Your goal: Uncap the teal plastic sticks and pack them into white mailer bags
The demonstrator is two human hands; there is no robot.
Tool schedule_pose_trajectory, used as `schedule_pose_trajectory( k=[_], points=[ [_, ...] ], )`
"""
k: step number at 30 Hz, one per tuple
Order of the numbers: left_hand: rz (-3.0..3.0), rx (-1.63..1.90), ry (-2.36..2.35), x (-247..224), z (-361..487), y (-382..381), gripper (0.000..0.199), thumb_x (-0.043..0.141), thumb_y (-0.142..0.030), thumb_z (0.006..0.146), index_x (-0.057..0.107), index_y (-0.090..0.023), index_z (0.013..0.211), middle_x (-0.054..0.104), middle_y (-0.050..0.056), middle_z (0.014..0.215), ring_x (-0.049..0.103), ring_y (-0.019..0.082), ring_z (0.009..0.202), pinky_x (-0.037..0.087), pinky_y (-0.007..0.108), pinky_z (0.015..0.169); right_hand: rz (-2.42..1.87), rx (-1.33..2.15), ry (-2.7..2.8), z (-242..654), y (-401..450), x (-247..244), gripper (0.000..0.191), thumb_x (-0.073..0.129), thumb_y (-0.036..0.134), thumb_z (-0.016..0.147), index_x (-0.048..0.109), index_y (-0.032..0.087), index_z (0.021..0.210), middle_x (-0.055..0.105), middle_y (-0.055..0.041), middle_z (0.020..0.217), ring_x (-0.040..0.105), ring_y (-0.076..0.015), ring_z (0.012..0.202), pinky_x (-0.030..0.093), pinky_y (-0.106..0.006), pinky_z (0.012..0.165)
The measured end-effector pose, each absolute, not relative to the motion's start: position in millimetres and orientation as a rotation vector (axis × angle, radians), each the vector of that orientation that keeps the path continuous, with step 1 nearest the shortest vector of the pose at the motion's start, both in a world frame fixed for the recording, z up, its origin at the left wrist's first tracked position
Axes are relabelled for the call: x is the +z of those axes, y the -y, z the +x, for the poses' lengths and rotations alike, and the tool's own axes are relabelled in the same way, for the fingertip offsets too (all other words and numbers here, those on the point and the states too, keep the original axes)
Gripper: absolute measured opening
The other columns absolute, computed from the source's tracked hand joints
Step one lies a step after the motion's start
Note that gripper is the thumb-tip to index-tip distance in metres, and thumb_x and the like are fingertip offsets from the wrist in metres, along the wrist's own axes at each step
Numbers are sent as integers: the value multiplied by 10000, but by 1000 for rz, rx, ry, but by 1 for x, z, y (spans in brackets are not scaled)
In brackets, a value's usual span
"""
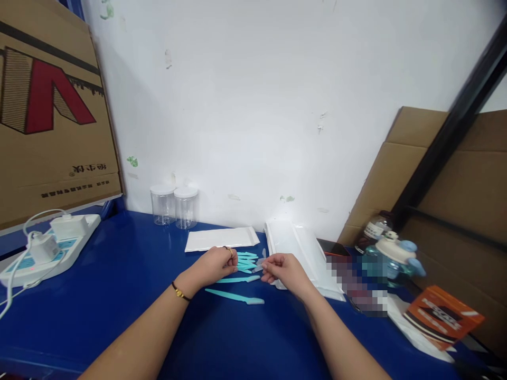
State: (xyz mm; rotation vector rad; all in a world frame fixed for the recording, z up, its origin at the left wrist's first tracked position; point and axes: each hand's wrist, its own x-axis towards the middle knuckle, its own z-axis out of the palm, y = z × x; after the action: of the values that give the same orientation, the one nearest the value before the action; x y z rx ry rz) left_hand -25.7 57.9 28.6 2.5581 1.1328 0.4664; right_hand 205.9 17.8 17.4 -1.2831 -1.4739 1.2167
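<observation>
Several slim teal eyebrow razors [246,262] lie in a loose group on the blue table, partly hidden by my left hand [218,265]. Its fingers are pinched at the handle end of one razor; exactly how it grips is hidden. To the right, my right hand [285,272] is closed, with thumb and forefinger on a small translucent plastic piece [259,262], near the razors' blade ends. Closer to me, two separate razors lie roughly parallel: one [241,279] just below the hands, the nearest [233,296] apart from the rest.
Behind the hands lies a flat white packet [222,239]; white plastic bags [303,256] are at right. Two lidded clear jars [186,209] stand by the wall. A power strip [75,248] is left; a teal bottle [392,258] and orange box [441,316] are right.
</observation>
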Motion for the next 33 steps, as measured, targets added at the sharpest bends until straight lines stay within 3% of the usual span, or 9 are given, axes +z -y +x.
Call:
schedule_pose_trajectory(
  k=[21,25,28,33],
  points=[
    [2438,440,-1059,32,-22,-54,179,530,-350,767,599,-189,801,599,2,712,521,126,628,358,200,550,-1218,1191,1547,193,-13,15,313,637,439,686,613,132,741,643,-12,553,618,-137,508,470,-242,527],
    [2369,309,-1005,28,-22,-52,188,561,-366,744,608,-191,793,585,-18,669,516,112,596,352,187,512,-1318,1197,1723,194,-12,14,267,609,413,712,625,146,710,624,5,552,550,-104,413,396,-208,431],
    [2328,193,-972,27,-25,-51,216,575,-402,732,622,-199,792,597,-22,671,523,115,590,353,191,497,-1455,969,1858,202,-14,14,247,552,388,765,659,168,738,628,6,615,505,-91,391,378,-218,430],
    [2489,351,-1115,26,-30,-57,194,558,-354,752,628,-218,870,615,10,831,553,146,710,392,217,598,-1412,363,2085,208,-18,13,218,500,151,787,677,221,892,622,-31,836,585,-151,725,435,-249,685]
  ],
)
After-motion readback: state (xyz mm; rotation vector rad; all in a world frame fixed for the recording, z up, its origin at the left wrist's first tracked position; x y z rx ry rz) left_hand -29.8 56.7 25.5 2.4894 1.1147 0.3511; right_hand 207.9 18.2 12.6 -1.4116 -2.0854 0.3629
